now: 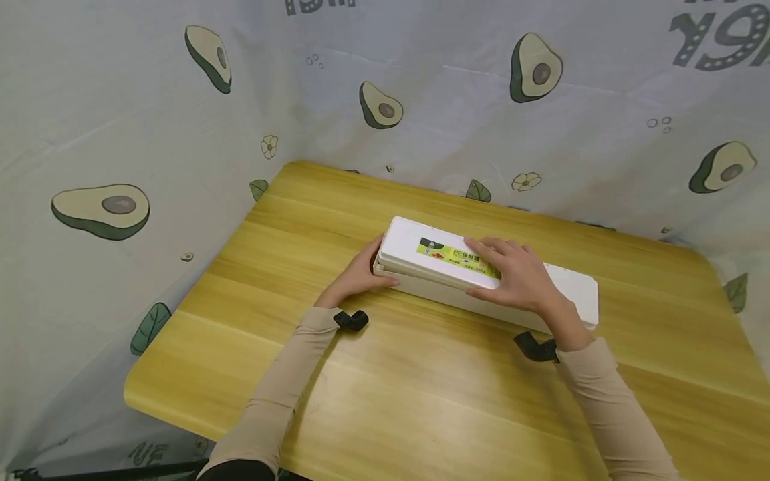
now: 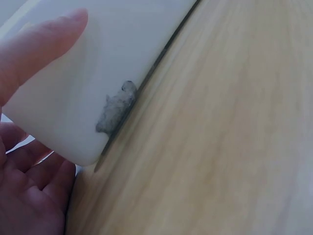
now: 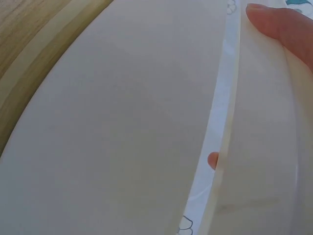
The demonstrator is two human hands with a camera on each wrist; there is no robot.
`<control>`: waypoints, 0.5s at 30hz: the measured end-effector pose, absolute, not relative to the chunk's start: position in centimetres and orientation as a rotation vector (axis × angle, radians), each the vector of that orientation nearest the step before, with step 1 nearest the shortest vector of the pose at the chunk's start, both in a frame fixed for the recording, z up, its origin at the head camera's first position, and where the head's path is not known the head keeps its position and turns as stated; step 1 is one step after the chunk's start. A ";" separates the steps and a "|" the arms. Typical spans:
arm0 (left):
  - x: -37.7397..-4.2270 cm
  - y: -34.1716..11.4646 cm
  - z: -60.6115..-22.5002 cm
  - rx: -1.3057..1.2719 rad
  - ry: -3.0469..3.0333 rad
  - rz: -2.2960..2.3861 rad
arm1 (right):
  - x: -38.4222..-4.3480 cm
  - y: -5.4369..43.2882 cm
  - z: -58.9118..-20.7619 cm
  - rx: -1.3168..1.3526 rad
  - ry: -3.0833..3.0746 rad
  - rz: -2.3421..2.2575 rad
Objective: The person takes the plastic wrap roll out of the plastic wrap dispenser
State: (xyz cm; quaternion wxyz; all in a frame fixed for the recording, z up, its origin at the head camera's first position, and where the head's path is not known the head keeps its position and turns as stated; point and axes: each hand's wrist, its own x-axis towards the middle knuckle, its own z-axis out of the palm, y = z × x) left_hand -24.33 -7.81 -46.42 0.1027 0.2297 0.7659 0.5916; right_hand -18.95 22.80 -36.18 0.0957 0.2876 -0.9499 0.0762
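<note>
A long white cling film box [image 1: 427,292] lies across the wooden table, its lid [image 1: 404,242] tilted and ajar along the front. The lid bears a green and yellow label [image 1: 448,254]. My left hand [image 1: 359,270] grips the box's left end; in the left wrist view the thumb [image 2: 44,46] lies along the side wall, beside a grey mark [image 2: 116,111] near the bottom edge. My right hand [image 1: 520,274] holds the lid right of the label, thumb at its front edge. Through a gap between lid and box, the right wrist view shows a fingertip [image 3: 213,160].
The wooden table [image 1: 385,394] extends around the box on every side. Behind it and to the left hangs a pale curtain [image 1: 445,133] printed with avocados. A black wrist mount [image 1: 351,321] sits on the left sleeve, another [image 1: 535,349] on the right.
</note>
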 end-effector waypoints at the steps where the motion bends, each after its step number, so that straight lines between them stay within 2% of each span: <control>1: -24.3 -7.8 -46.4 0.678 2.265 1.742 | -18.9 22.9 -36.2 0.848 -2.818 0.224; 15: -24.0 -7.9 -46.3 0.659 2.303 1.729 | -18.0 24.1 -36.4 0.763 -2.847 0.225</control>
